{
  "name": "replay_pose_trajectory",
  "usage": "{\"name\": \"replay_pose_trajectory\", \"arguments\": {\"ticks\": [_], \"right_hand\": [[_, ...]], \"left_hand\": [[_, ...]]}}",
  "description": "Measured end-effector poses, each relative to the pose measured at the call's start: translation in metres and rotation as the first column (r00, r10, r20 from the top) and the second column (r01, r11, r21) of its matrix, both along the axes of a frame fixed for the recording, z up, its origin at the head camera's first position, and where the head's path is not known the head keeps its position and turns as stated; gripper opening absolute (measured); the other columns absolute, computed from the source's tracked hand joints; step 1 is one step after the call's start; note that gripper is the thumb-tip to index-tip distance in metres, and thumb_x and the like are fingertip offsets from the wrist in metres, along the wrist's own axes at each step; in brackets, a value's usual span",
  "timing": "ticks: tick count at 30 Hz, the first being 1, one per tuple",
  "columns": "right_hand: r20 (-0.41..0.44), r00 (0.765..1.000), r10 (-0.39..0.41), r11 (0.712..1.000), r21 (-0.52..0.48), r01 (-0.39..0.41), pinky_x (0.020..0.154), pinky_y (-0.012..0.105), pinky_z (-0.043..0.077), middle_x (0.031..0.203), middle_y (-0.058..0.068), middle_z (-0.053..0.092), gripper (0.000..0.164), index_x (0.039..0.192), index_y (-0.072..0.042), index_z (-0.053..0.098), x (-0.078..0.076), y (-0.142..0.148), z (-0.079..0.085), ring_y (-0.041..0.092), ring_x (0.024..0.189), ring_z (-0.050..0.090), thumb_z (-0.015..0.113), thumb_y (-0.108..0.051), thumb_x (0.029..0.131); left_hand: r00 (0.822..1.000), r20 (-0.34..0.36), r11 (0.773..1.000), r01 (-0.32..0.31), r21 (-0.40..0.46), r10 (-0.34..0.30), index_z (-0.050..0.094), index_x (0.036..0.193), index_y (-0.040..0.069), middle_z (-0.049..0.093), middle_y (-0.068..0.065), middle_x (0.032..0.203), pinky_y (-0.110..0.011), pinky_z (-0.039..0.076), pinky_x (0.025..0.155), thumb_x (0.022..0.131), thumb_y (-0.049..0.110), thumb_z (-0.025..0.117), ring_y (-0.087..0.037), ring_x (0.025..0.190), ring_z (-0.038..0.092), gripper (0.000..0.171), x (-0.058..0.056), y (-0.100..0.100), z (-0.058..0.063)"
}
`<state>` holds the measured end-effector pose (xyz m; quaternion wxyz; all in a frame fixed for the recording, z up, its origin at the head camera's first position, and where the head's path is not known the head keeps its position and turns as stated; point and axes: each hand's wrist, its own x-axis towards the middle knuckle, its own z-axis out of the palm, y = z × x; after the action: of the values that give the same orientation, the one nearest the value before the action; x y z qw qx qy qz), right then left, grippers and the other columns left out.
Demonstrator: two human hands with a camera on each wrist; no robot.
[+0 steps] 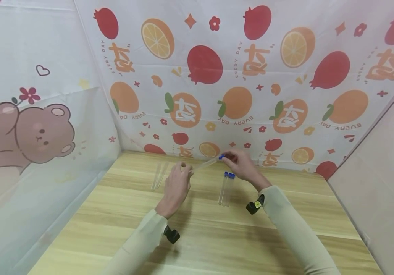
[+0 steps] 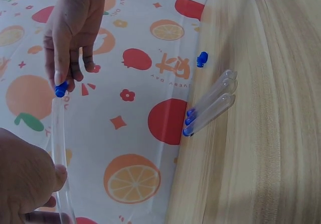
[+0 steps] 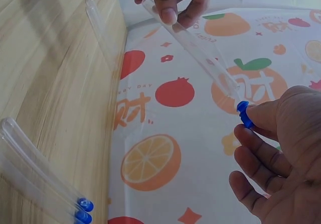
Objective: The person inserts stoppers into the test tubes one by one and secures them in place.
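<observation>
My left hand (image 1: 177, 183) grips a clear test tube (image 3: 193, 48) near its lower end, holding it tilted above the table. At the tube's upper end, my right hand (image 1: 241, 166) pinches a blue cap (image 3: 244, 114) between thumb and index finger. The cap is right at the tube's mouth; whether it touches the rim I cannot tell. Below the right hand lie capped test tubes (image 2: 213, 114) side by side, their blue caps towards the back. Left of my left hand, two clear tubes (image 1: 155, 176) without caps lie on the table.
A loose blue cap (image 2: 202, 59) lies near the back edge of the wooden table (image 1: 210, 236). A fruit-printed cloth (image 1: 204, 91) hangs directly behind the table. A bear-printed cloth (image 1: 42, 130) covers the left side, and a pale panel (image 1: 386, 160) stands on the right.
</observation>
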<state>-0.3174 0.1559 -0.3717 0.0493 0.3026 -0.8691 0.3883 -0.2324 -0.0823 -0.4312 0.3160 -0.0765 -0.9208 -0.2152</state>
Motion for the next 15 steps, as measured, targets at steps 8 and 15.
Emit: {"name": "replay_pose_trajectory", "arguments": {"ticks": [8, 15], "right_hand": [[0.007, 1.000, -0.005, 1.000, 0.009, 0.005, 0.077, 0.030, 0.057, 0.104, 0.005, 0.074, 0.021, 0.117, -0.011, 0.073, 0.0005, -0.0038, -0.0009, 0.017, 0.087, 0.066, 0.064, -0.020, 0.100], [0.029, 1.000, 0.010, 1.000, 0.006, -0.010, 0.076, 0.029, 0.057, 0.104, 0.007, 0.076, 0.020, 0.117, -0.010, 0.073, 0.0015, -0.0064, -0.0011, 0.019, 0.087, 0.067, 0.064, -0.018, 0.101]], "left_hand": [[1.000, 0.020, 1.000, 0.010, 0.009, -0.010, 0.069, 0.107, 0.008, 0.066, -0.017, 0.114, -0.030, 0.053, 0.050, 0.101, 0.016, 0.060, -0.028, 0.083, 0.064, 0.014, -0.0006, 0.0000, -0.0004], [1.000, -0.009, 1.000, 0.023, 0.018, -0.022, 0.070, 0.103, 0.006, 0.066, -0.018, 0.112, -0.028, 0.051, 0.049, 0.099, 0.013, 0.063, -0.027, 0.079, 0.063, 0.011, -0.0014, 0.0002, -0.0027]]}}
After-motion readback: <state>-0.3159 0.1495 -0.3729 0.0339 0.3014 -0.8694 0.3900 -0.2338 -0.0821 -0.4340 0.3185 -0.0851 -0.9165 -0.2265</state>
